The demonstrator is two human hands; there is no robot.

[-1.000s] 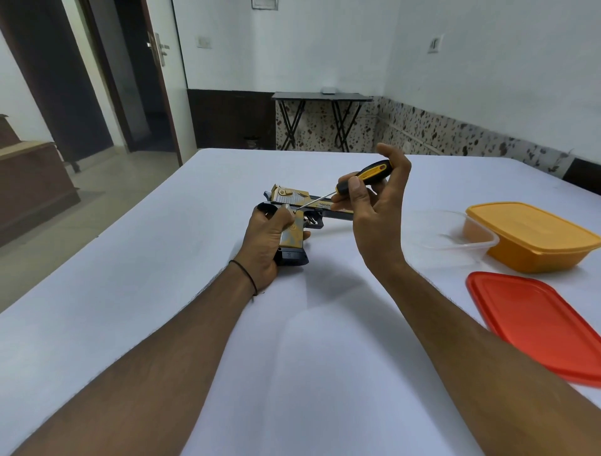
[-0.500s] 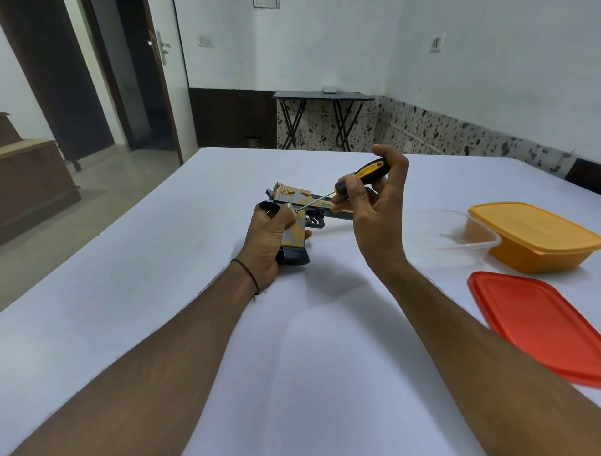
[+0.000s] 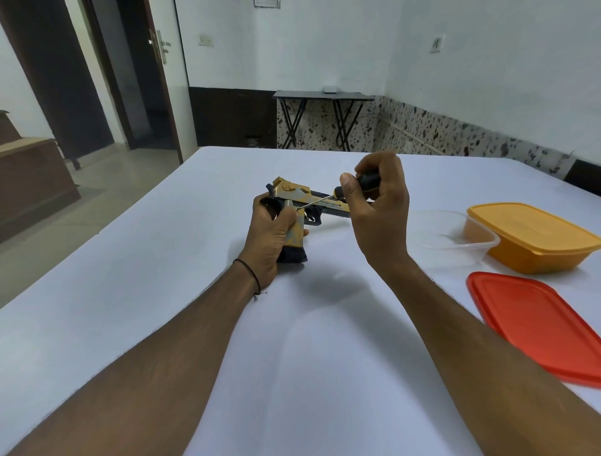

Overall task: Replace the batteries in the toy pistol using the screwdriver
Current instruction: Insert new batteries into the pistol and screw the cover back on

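My left hand (image 3: 271, 234) grips the light, hard-plastic yellow toy pistol (image 3: 300, 208) by its grip above the white table (image 3: 162, 260); my right hand (image 3: 374, 201) pinches the black-handled screwdriver (image 3: 354, 187), tip at the grip's slippery side.

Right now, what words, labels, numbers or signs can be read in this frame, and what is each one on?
"DESERT EAGLE": printed on the side of the toy pistol, just under the screwdriver shaft; small, so a tentative reading.
Smaller line beneath it on the toy pistol: too blurred to read.
Paper notice on the far wall: too small to read.
Orange container and red lid: no text visible.
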